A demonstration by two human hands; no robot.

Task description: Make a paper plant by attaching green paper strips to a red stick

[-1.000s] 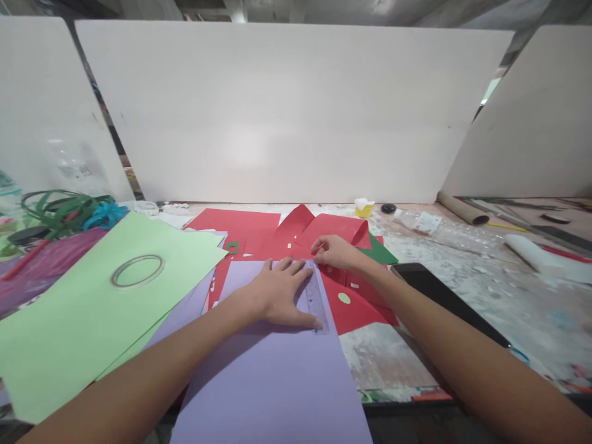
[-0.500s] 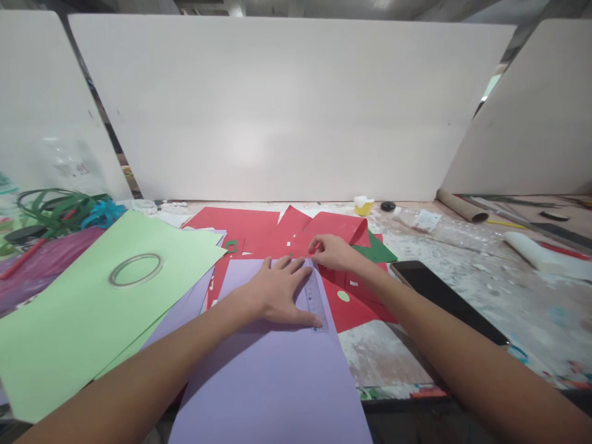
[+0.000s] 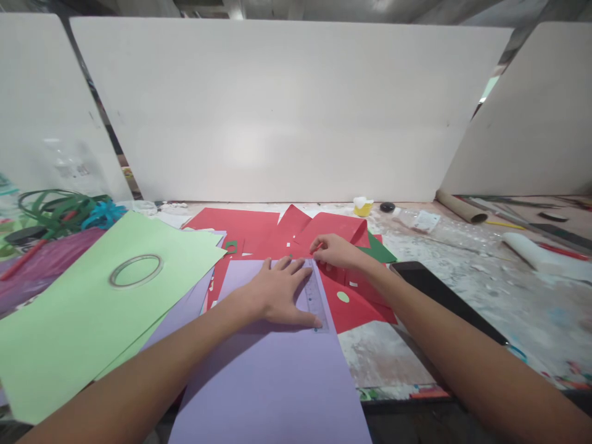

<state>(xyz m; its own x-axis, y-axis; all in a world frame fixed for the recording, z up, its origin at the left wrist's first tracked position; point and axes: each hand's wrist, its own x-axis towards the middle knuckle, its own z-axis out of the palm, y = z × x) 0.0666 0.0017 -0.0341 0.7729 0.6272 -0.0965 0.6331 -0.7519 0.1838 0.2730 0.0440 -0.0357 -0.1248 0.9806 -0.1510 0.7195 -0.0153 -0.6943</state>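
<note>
A purple sheet (image 3: 272, 382) lies in front of me and hangs over the table's near edge. On its right side rests a clear ruler (image 3: 316, 302). My left hand (image 3: 280, 296) is spread flat, fingers on the sheet and the ruler's edge, thumb near the ruler's lower end. At the sheet's top right corner, my right hand (image 3: 330, 250) has its fingers pinched together; anything between them is too small to make out. Red paper (image 3: 245, 228) with cut pieces lies beneath and behind the purple sheet.
Light green sheets (image 3: 92, 308) with a tape roll (image 3: 135, 271) lie left. At the right are a black phone (image 3: 448, 302), a cardboard tube (image 3: 462, 206) and plastic wrap. A yellow tub (image 3: 363, 207) stands at the back, before a white board (image 3: 287, 111).
</note>
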